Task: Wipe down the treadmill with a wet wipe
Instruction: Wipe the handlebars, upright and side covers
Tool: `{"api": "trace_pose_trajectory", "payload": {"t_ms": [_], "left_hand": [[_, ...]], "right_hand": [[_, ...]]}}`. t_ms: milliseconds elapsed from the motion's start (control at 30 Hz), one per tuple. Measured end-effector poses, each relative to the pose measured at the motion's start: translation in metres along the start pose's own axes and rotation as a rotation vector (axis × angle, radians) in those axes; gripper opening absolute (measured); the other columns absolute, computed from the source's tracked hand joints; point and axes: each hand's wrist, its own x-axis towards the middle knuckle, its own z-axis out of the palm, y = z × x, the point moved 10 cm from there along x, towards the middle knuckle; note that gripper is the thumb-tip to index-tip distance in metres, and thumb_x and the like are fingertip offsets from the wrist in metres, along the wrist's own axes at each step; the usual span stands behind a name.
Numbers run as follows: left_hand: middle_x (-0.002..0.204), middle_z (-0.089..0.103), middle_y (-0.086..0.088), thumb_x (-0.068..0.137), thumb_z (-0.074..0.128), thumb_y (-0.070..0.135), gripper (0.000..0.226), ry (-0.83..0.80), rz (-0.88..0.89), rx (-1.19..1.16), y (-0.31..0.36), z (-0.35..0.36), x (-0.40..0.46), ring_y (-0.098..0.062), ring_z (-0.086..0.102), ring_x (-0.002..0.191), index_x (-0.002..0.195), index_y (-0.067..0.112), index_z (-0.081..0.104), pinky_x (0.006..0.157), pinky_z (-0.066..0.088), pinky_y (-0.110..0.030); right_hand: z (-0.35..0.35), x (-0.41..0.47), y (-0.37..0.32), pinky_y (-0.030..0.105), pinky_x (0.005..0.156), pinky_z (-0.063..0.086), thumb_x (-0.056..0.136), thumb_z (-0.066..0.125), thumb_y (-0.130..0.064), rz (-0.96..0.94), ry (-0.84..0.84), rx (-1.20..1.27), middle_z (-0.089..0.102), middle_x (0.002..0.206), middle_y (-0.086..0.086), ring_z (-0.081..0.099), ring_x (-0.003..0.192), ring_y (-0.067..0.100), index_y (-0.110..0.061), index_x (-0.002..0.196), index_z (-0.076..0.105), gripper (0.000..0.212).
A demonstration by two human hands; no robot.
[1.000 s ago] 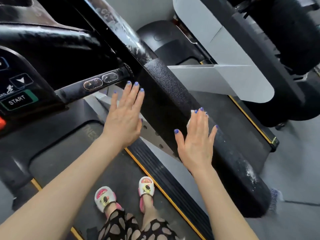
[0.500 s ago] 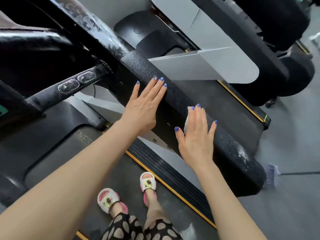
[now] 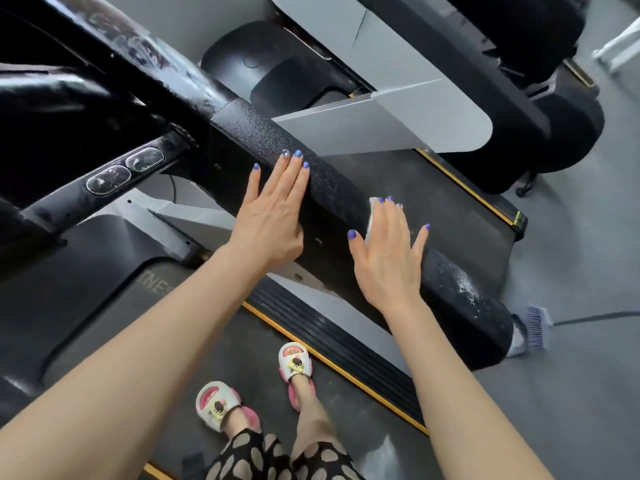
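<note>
Wipe (image 3: 371,216) under R fingers (image 3: 393,220), on handrail (image 3: 332,188)

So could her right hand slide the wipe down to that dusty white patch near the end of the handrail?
Probably yes: the right hand and wipe are already on the handrail, nothing lies before the patch.
</note>
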Motion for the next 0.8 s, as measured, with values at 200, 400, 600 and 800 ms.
{"api": "trace_pose_trajectory", "payload": {"t_ms": [200, 400, 600, 800], "left_hand": [[0.170, -0.010, -0.003, 0.091, 0.055, 0.020, 0.090, 0.011, 0.103, 0.005, 0.036, 0.016, -0.009, -0.021, -0.016, 0.155, 0.162, 0.017, 0.000, 0.121, -0.014, -0.049], [0.170, -0.008, -0.002, 0.093, 0.055, 0.023, 0.087, 0.014, 0.110, 0.043, 0.031, 0.018, -0.009, -0.020, -0.013, 0.156, 0.162, 0.018, 0.001, 0.122, -0.010, -0.052], [0.170, -0.010, -0.004, 0.092, 0.051, 0.021, 0.087, 0.003, 0.138, 0.060, 0.046, 0.016, -0.011, -0.020, -0.016, 0.155, 0.162, 0.012, -0.001, 0.122, -0.014, -0.051], [0.169, -0.012, -0.005, 0.091, 0.047, 0.020, 0.087, 0.014, 0.161, 0.079, 0.058, 0.025, -0.014, -0.020, -0.017, 0.155, 0.161, 0.010, -0.004, 0.122, -0.012, -0.052]], "right_hand": [[0.010, -0.039, 0.022, 0.057, 0.119, -0.003, 0.100, 0.005, -0.060, -0.022, -0.016, -0.109, 0.015, 0.167, 0.010, 0.013, 0.155, 0.026, -0.012, 0.159, 0.012, 0.076], [-0.009, 0.027, 0.027, 0.060, 0.122, -0.005, 0.105, 0.021, -0.052, 0.098, 0.005, 0.022, 0.056, 0.140, 0.004, 0.045, 0.139, 0.023, -0.015, 0.143, 0.044, 0.058], [0.012, -0.072, 0.039, 0.059, 0.118, 0.001, 0.098, -0.005, -0.060, 0.061, -0.031, -0.131, 0.011, 0.168, 0.010, 0.012, 0.155, 0.027, -0.016, 0.160, 0.004, 0.077], [-0.001, -0.030, 0.048, 0.055, 0.121, -0.005, 0.100, 0.014, -0.056, 0.127, -0.007, -0.073, 0.026, 0.164, 0.008, 0.016, 0.155, 0.023, -0.014, 0.154, 0.026, 0.069]]}}
